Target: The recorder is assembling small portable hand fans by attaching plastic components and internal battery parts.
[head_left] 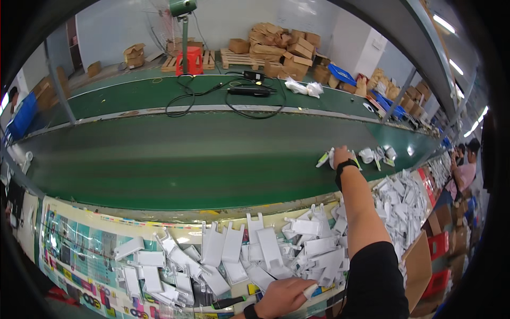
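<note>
My right hand [341, 156], with a black watch on the wrist, reaches across to the conveyor belt. Its fingers close around a small white plastic part [331, 158], partly hidden by the hand. Beside it on the belt lie several rounded white parts [366, 154], some with bright green pieces. My left hand [281, 296] is low over the worktable, fingers curled; a white covering or piece shows at one fingertip, and what they hold is hidden. A black and green screwdriver [228, 303] lies next to that wrist. Loose white plastic brackets [270, 247] are heaped just beyond the left hand.
The green conveyor belt [175, 181] runs across beyond the table. More white parts [401, 204] pile up at right, by an open cardboard box [418, 266]. Black cables [183, 101] and a white plastic bag [304, 87] rest on the far ledge. People [465, 173] sit at far right.
</note>
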### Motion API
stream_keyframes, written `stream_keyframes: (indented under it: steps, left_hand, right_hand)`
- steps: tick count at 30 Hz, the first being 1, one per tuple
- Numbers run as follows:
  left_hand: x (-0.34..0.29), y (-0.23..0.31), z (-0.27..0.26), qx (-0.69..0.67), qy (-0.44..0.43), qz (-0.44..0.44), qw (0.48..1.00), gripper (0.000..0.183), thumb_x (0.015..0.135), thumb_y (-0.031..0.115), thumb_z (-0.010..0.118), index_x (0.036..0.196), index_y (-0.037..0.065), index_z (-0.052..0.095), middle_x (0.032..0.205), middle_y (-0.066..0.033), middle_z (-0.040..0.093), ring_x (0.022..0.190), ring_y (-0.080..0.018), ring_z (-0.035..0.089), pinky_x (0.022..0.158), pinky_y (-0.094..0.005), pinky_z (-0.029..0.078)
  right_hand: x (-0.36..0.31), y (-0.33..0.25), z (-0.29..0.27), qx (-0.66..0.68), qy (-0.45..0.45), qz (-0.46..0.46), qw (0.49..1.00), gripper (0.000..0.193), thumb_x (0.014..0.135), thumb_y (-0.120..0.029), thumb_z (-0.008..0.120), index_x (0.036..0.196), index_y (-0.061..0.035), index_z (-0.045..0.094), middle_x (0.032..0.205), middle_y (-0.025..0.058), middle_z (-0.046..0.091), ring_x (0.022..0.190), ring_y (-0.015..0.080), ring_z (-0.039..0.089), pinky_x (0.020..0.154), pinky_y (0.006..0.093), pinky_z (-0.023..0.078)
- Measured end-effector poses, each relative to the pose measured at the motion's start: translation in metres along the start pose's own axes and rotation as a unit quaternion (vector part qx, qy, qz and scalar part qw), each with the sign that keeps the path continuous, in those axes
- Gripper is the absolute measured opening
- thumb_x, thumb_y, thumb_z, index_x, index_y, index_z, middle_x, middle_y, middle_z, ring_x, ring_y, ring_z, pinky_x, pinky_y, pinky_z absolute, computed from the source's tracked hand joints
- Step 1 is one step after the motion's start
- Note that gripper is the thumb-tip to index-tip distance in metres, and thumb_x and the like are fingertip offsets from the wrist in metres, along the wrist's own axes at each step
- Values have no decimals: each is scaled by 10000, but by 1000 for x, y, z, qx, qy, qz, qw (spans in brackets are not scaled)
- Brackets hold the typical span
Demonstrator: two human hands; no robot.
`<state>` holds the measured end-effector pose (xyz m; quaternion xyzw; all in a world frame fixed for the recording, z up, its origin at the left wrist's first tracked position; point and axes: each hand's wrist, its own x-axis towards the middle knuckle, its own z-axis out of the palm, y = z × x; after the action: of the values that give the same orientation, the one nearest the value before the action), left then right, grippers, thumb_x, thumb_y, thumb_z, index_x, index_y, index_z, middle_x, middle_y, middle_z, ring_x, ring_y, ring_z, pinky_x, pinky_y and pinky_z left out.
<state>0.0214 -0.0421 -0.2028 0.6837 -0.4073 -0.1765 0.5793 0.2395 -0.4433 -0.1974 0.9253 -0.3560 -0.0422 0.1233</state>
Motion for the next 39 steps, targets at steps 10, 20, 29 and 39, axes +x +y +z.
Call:
stream_keyframes:
  steps: [10, 20, 29, 39]
  left_hand:
    - [-1, 4, -3, -172, 288, 89, 938, 390, 805, -6, 446, 1194, 1, 476, 1034, -114, 591, 925, -205, 583, 821, -307, 460]
    - [16, -25, -9, -672, -130, 4, 729, 507, 962, 374, 241, 1292, 22, 397, 1156, -149, 549, 1047, -236, 549, 939, -362, 419]
    - [8, -4, 17, -655, -78, -46, 750, 476, 957, 397, 245, 1192, 36, 448, 987, -147, 592, 852, -262, 622, 632, -362, 544]
    - [2, 16, -9, -631, -37, -32, 774, 326, 910, 185, 402, 1219, 88, 373, 1032, -206, 573, 752, -300, 647, 557, -368, 554]
  right_hand:
    - [-172, 33, -149, 172, 190, -381, 889, 513, 649, 23, 645, 1130, -56, 486, 1139, 176, 422, 995, 370, 528, 831, 405, 463]
    - [-369, 61, -149, 300, 41, -524, 796, 693, 636, 28, 707, 1260, -91, 430, 1186, 141, 406, 1095, 310, 466, 906, 345, 414]
    - [-379, 88, -114, 425, -72, -416, 801, 919, 652, -48, 754, 1410, -114, 239, 1245, 113, 442, 1093, 208, 466, 874, 346, 424]
    - [-372, 84, -73, 775, -514, -174, 325, 688, 862, -284, 605, 1402, -109, 216, 1157, 140, 518, 882, 275, 620, 689, 333, 544]
